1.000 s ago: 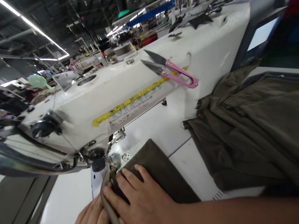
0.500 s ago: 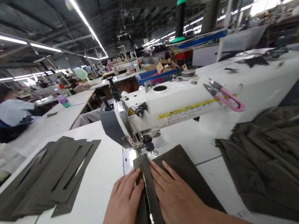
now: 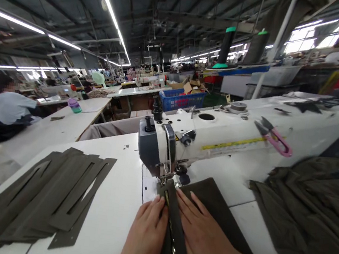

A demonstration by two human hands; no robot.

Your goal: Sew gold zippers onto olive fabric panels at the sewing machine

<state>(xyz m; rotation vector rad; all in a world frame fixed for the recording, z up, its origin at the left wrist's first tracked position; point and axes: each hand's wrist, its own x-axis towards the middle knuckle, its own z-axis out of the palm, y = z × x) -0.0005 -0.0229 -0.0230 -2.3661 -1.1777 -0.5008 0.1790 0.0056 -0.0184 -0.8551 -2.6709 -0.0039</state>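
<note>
Olive zipper strip (image 3: 176, 240) at the needle, hands flat on it

Left hand (image 3: 145, 240) and right hand (image 3: 201, 239) sit either side at 6 o'clock, fingers spread open, pressing rather than gripping, just below the presser foot (image 3: 165, 180); pink thread snips (image 3: 276, 137) at 2 o'clock.

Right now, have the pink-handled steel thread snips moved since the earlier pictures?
No, the pink-handled snips still lie at the yellow label's end on the white sewing machine arm; only the view shifted.
</note>
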